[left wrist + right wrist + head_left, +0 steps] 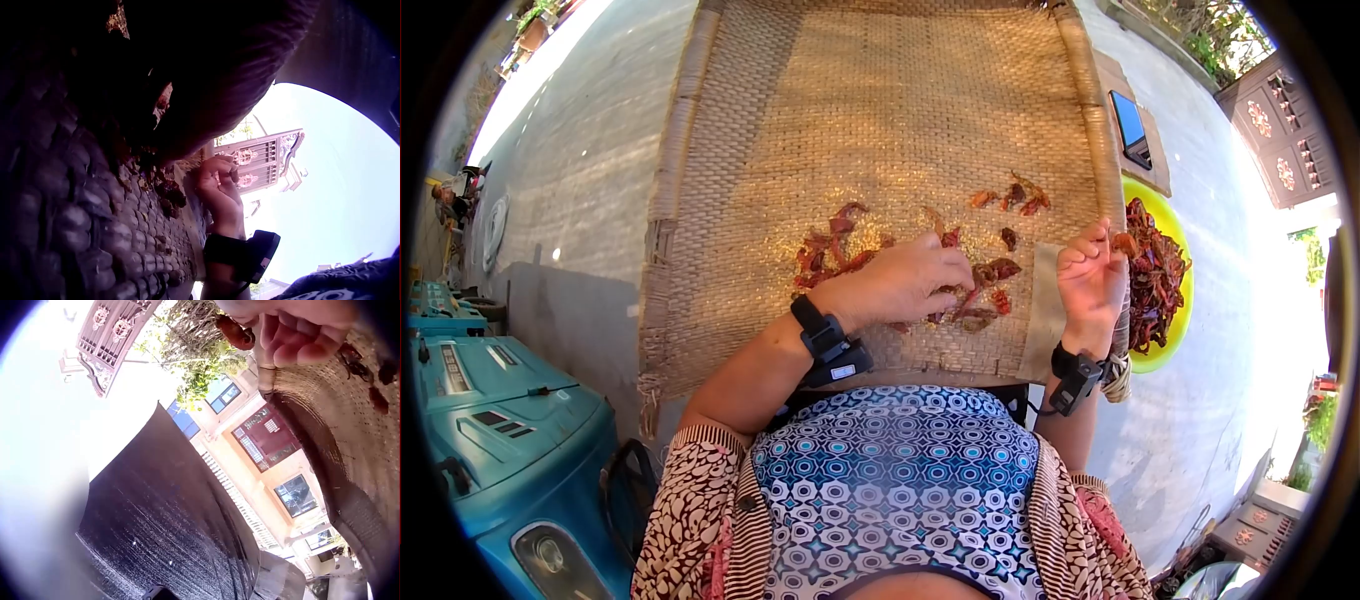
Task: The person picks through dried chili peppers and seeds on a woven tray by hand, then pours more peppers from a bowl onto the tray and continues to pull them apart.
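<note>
Dried red chilies (pixel 840 225) lie in loose groups on a woven mat (pixel 880 120), with pale yellow seeds (pixel 785 262) scattered around them. My left hand (pixel 900 280) is low over the mat among the chilies, fingers bent downward; I cannot tell whether they grip one. The left wrist view is mostly dark there. At the mat's right edge, my right hand (pixel 1092 275) is raised palm up with curled fingers. Its thumb and finger pinch a dried chili (pixel 236 332). Just beyond it stands a yellow-green basin (pixel 1178 330) heaped with dried chilies (pixel 1152 285).
Rolled edging (pixel 1108 130) borders the mat on the right. A phone or tablet (pixel 1131 128) lies on cardboard beside it. A teal vehicle (pixel 510 430) stands at the left on the concrete floor (pixel 580 200). A few chilies (pixel 1025 195) lie farther up the mat.
</note>
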Demonstrator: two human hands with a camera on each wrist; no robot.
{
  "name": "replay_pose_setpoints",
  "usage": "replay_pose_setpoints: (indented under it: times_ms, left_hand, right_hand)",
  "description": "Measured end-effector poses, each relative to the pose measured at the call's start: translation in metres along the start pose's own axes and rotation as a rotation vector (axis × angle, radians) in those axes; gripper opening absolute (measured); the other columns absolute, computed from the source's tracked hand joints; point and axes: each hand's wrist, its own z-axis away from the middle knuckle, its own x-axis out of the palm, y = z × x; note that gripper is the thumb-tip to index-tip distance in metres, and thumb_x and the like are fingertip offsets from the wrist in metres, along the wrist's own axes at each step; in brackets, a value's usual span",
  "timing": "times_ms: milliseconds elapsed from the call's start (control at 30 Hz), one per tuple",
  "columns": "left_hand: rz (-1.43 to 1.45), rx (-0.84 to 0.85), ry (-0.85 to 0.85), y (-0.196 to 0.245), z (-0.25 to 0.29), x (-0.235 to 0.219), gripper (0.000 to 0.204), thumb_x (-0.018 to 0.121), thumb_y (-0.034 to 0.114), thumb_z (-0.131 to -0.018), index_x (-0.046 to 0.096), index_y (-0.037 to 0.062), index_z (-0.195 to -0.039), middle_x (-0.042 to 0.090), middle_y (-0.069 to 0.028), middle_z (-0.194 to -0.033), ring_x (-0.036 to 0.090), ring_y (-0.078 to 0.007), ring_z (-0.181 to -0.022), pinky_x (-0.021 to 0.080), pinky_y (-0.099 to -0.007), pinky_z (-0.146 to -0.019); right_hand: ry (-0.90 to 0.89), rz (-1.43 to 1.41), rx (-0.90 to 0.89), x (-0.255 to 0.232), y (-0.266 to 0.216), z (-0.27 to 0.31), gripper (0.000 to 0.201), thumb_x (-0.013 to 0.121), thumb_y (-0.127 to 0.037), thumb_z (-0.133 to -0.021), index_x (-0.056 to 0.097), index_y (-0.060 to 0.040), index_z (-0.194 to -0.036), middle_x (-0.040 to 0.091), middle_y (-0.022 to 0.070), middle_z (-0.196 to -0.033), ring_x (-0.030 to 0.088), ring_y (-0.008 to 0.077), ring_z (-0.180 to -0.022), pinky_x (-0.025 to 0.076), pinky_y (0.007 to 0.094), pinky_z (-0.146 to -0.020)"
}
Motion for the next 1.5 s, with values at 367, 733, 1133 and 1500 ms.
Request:
replay_pose_setpoints:
  times_ms: [367, 733, 1133, 1500]
  left_hand:
    - [-0.013, 0.053, 0.056, 0.003, 0.000, 0.000, 0.034, 0.067, 0.025, -0.083, 0.065, 0.0119, -0.114, 0.057, -0.0048, -0.103, 0.050, -0.0257, -0.098, 0.049, -0.0378, -0.082]
    - [0.012, 0.010, 0.044, -0.005, -0.001, 0.006, 0.031, 0.069, 0.015, -0.080, 0.065, 0.0104, -0.110, 0.058, -0.0022, -0.108, 0.050, -0.0253, -0.100, 0.046, -0.0355, -0.088]
    - [-0.035, 0.074, 0.102, -0.008, -0.001, 0.010, 0.019, 0.065, 0.012, -0.083, 0.069, 0.0108, -0.101, 0.060, 0.0006, -0.106, 0.050, -0.0245, -0.095, 0.049, -0.0353, -0.083]
    - [0.024, -0.052, 0.116, -0.005, -0.002, 0.006, 0.019, 0.061, 0.011, -0.084, 0.068, 0.0115, -0.102, 0.061, -0.0052, -0.098, 0.054, -0.0253, -0.098, 0.048, -0.0377, -0.085]
  right_hand:
    - [0.299, 0.823, -0.070, 0.050, 0.056, 0.007, 0.019, 0.051, -0.019, -0.099, 0.059, -0.0051, -0.109, 0.059, 0.0025, -0.088, 0.052, 0.0115, -0.072, 0.044, 0.0253, -0.065]
    - [0.244, 0.954, 0.022, 0.034, 0.068, 0.002, 0.017, 0.050, -0.019, -0.101, 0.060, -0.0064, -0.106, 0.061, 0.0008, -0.086, 0.054, 0.0076, -0.069, 0.045, 0.0218, -0.062]
    - [0.261, 1.003, 0.022, 0.036, 0.071, 0.003, 0.017, 0.051, -0.020, -0.100, 0.061, -0.0072, -0.105, 0.061, 0.0001, -0.084, 0.053, 0.0070, -0.066, 0.043, 0.0208, -0.060]
    - [0.219, 1.143, 0.015, 0.034, 0.074, 0.003, 0.015, 0.052, -0.018, -0.100, 0.061, -0.0079, -0.105, 0.062, -0.0004, -0.085, 0.054, 0.0059, -0.065, 0.042, 0.0188, -0.058]
